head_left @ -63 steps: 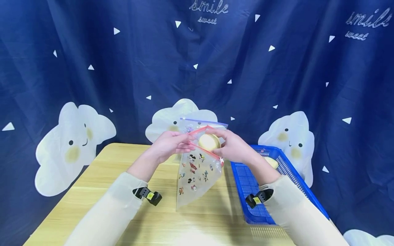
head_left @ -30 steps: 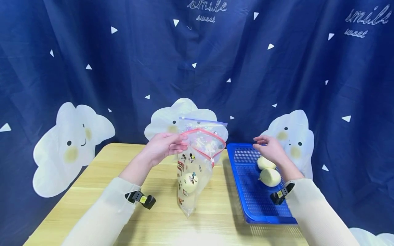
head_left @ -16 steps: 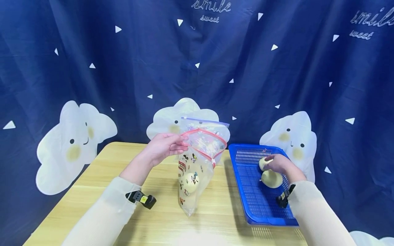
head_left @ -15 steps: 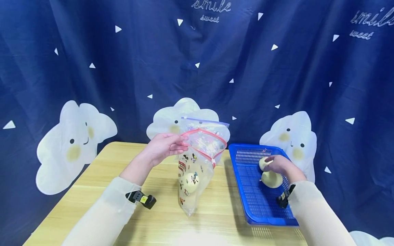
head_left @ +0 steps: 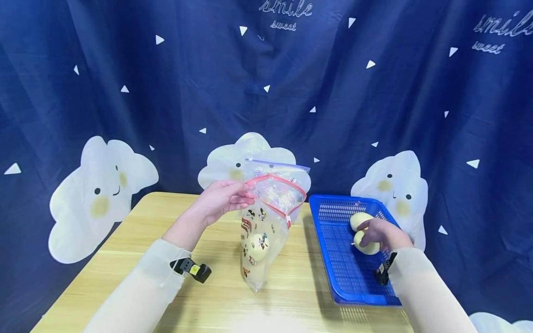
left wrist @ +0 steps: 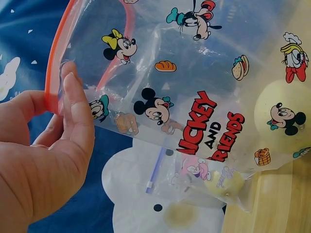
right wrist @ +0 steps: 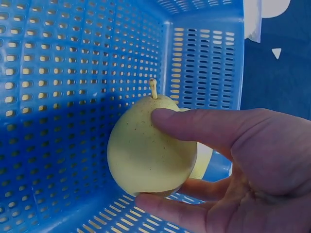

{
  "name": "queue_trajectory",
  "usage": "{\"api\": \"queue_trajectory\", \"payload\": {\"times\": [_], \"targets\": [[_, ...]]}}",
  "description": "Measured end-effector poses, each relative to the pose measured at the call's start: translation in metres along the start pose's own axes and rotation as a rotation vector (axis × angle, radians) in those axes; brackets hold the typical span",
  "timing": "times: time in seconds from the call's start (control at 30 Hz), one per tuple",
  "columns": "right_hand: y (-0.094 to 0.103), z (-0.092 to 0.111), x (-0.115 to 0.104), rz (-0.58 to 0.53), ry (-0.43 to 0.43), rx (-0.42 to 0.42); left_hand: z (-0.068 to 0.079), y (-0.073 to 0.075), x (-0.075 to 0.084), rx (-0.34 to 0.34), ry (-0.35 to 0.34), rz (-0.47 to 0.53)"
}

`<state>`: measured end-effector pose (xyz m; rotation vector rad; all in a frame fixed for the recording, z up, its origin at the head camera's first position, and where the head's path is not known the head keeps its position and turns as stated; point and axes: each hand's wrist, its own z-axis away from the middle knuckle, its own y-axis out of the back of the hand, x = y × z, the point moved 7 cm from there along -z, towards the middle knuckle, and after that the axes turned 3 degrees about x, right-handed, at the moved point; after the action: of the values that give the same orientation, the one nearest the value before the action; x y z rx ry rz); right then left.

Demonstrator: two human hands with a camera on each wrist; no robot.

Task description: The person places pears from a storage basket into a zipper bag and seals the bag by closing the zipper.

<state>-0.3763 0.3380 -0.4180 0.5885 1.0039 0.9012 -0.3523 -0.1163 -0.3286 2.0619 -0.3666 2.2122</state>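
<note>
My left hand (head_left: 222, 199) pinches the red zip edge of a clear zip bag (head_left: 266, 222) printed with cartoon figures. Its mouth gapes to the right, and a pale pear (head_left: 256, 252) lies low inside it. Over the blue basket (head_left: 324, 259), my right hand (head_left: 385, 233) grips the nearer of two pears. In the right wrist view, the thumb lies across the top of this pear (right wrist: 146, 150), near its stem, and fingers curl under its lower side. The other pear (head_left: 359, 219) sits just behind, mostly hidden in that view.
Behind the held bag stands a second clear bag with a purple zip (head_left: 276, 163); in the left wrist view a pear (left wrist: 226, 184) shows inside it. A wooden table (head_left: 208, 296) bears everything. A dark blue curtain (head_left: 187, 115) hangs behind.
My right hand has released a pear into the bag and moved right to the basket. It shifted from the rear pear to the nearer one. My left hand keeps its pinch on the bag.
</note>
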Motion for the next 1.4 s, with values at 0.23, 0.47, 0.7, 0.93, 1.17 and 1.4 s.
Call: {"api": "queue_trajectory", "payload": {"times": [0.23,0.47,0.7,0.93,1.17,1.4], "targets": [[0.002,0.004,-0.002,0.017,0.049,0.024,0.001,0.001,0.0,0.001,-0.004,-0.008],[0.004,0.007,-0.003,0.023,0.096,0.031,0.001,0.001,-0.001,-0.003,-0.003,-0.002],[0.018,0.013,-0.015,0.01,0.168,0.113,0.0,0.0,0.0,-0.005,-0.005,0.005],[0.031,0.025,-0.042,-0.068,0.266,0.249,0.0,0.0,0.0,-0.002,0.0,0.001],[0.048,0.045,-0.079,-0.178,0.333,0.409,-0.002,-0.002,0.0,0.001,0.004,-0.01],[0.06,0.078,-0.132,-0.325,0.406,0.493,-0.002,-0.003,0.002,0.001,0.004,-0.012]]}}
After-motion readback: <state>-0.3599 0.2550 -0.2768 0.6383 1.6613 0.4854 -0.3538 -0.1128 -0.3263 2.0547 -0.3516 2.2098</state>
